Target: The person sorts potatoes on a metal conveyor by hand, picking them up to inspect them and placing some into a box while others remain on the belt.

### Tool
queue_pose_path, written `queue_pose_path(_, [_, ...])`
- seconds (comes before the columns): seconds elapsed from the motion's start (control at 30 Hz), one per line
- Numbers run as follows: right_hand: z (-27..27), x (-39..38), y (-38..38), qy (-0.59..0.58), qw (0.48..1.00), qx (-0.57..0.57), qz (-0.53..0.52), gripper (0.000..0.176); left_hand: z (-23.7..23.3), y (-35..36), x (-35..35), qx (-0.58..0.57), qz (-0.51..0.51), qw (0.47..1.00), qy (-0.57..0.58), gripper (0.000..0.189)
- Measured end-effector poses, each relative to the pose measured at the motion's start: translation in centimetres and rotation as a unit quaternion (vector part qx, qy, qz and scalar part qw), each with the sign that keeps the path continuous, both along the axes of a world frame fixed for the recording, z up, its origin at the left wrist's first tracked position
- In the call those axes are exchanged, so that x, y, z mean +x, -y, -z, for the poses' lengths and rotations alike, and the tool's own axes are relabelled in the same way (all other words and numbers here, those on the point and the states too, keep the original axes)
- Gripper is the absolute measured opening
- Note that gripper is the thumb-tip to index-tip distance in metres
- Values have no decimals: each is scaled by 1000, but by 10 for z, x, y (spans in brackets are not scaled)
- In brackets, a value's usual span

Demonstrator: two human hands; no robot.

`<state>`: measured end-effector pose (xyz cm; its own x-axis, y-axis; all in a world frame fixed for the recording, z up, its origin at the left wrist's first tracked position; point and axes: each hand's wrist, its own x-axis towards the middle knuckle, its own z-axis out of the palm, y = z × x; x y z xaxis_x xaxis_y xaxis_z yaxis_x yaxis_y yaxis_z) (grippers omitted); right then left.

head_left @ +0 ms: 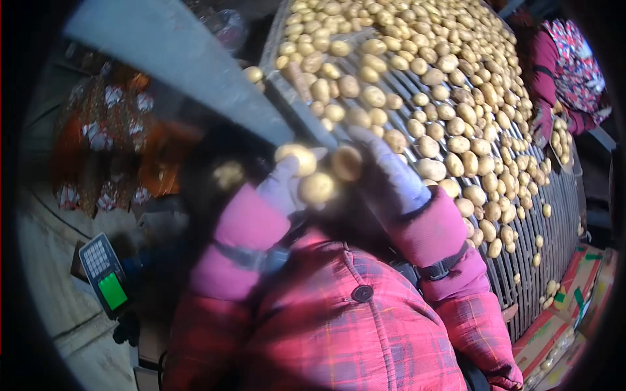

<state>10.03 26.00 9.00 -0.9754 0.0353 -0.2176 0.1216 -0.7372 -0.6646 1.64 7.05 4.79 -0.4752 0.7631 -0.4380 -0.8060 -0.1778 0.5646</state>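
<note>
My left hand (279,186), in a pale glove, is closed around two yellow potatoes, an upper potato (298,159) and a lower potato (317,188). Just to the right, my gloved right hand (390,171) has its fingers bent at a browner potato (347,163); blur hides part of this grip. Both hands are in front of my chest, at the near edge of a slatted metal rack (544,251) spread with many loose potatoes (430,146).
A grey metal beam (186,68) slants in from the upper left. Filled net bags (104,140) hang at left, above a scale display (104,277). Another person's gloved hand (542,125) works at the rack's right side. Cardboard boxes (544,335) stand at lower right.
</note>
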Motion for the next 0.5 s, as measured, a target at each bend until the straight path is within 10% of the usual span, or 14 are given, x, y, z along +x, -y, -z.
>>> queue_pose_path(0.13, [41,-25,41,-81,971,158,-163,57,70,92,-19,129,-7,989,78,60])
queue_pose_path(0.23, [26,-18,69,-137,955,129,-230,53,47,107,-15,-108,-122,987,-2,52])
queue_pose_path(0.3, [27,-11,59,-94,954,162,-234,52,116,171,-41,38,-109,993,-14,52])
queue_pose_path(0.33, [28,-8,57,-61,948,183,-253,51,114,189,-36,-164,-174,971,-23,52])
queue_pose_path(0.4, [30,6,41,-54,954,243,-170,44,110,209,-39,-360,-224,905,-34,53])
queue_pose_path(0.5, [37,41,-5,54,931,357,-47,39,91,197,-46,-325,-15,918,-225,52])
